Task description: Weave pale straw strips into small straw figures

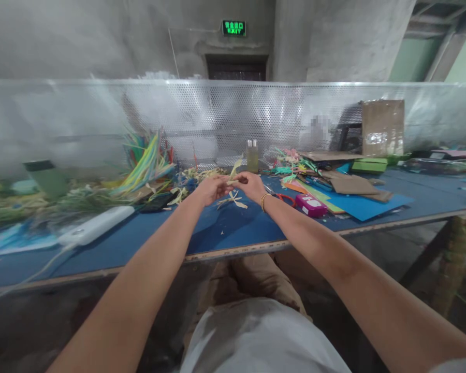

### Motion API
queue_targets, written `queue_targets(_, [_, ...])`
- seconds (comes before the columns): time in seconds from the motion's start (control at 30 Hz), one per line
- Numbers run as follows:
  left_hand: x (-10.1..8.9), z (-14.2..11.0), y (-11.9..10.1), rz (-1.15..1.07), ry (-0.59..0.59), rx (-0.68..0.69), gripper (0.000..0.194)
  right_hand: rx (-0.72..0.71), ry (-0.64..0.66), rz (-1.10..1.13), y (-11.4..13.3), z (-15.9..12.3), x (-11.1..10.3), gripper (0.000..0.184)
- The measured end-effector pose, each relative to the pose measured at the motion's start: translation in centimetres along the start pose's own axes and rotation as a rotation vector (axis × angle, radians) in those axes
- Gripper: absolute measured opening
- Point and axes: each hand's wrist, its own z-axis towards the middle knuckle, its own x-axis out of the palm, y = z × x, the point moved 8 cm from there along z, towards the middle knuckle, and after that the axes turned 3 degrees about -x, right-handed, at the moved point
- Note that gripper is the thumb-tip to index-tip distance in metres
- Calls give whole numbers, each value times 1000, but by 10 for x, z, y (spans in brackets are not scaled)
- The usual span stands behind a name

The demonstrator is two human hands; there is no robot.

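Over the middle of the blue table, both hands meet at a pale yellow strip (236, 167) that looks like a raffia or paper leaf. My left hand (214, 188) is closed around its lower end, with the fingertips pinched together. From the other side, my right hand (250, 185) pinches the same strip between thumb and forefinger; a gold bracelet circles this wrist. More pale strips (236, 200), spread out like a star, show just below the hands. Whether these join the held strip, I cannot tell.
A white power strip (97, 224) with a cord lies left. Bundled coloured strips (145, 163) stand behind it. A bottle (252, 155) is beyond my hands. To the right are red-handled scissors (286, 199), a magenta box (311, 205), blue sheets (367, 204) and cardboard (353, 184). Perforated metal (217, 111) borders the back.
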Motion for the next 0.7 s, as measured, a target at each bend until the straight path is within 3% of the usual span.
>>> queue_targets(0.13, [1, -3, -18, 140, -4, 246, 38, 40, -110, 48, -11, 3, -8, 18])
queue_targets(0.27, [6, -5, -22, 241, 0, 350, 33, 87, -135, 118, -14, 3, -9, 21])
queue_targets(0.5, [4, -7, -23, 197, -69, 388, 20, 100, -129, 136, -8, 0, -7, 24])
queue_targets(0.7, [6, -2, -18, 191, -35, 343, 16, 107, -136, 175, -10, -1, -6, 29])
